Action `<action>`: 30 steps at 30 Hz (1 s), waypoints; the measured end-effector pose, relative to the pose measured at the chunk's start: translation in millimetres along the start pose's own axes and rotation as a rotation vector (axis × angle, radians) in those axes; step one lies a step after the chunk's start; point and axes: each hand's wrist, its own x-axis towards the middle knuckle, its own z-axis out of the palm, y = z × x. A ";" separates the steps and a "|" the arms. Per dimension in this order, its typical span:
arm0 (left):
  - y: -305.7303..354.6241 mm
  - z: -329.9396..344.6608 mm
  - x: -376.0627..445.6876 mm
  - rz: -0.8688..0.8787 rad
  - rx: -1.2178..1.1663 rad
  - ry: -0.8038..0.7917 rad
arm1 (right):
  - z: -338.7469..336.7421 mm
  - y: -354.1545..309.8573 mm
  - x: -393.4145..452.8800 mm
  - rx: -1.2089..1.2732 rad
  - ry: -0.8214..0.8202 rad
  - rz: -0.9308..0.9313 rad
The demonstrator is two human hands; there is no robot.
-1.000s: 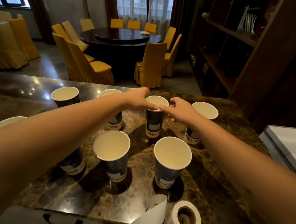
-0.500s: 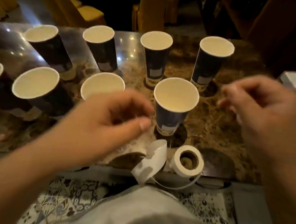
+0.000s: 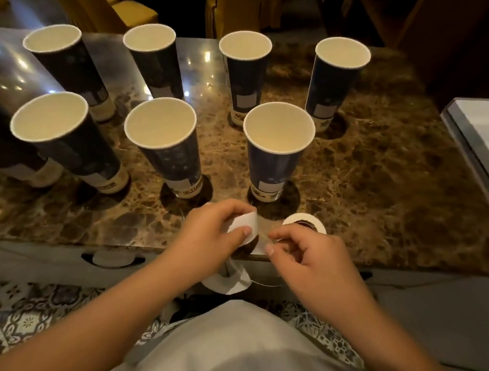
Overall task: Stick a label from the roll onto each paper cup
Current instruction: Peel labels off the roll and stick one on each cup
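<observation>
Change: both hands have come down from mid-air to the near desk edge, and the loose strip that lay free beside the roll half a second ago is now held.
Left hand [image 3: 219,235]: its grip is closed on the white backing strip [image 3: 243,224], thumb pressed on the near face and fingers curled behind it.
Right hand [image 3: 313,259]: just right of that grip, thumb and forefinger pinched together at the strip's lower corner; whether a label is already between them cannot be told.
Label roll [image 3: 307,221]: lies flat on the desk [image 3: 381,195], just beyond the right hand's knuckles, partly hidden by them.
Strip tail: hangs below the grip, over the desk edge, curling toward the person's lap.
Paper cups: the nearest cup [image 3: 277,150] stands upright straight beyond the grip and carries a pale label low on its wall; the next cup [image 3: 165,145] stands beyond and left of it.
Far row: four more cups stand upright behind these, and others stand at the far left.
Grey tray [image 3: 484,138]: well to the right of both hands.
</observation>
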 end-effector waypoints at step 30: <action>10.9 -23.3 -39.8 -0.065 -0.550 -0.089 | 12.3 -11.7 -10.6 0.655 0.045 0.090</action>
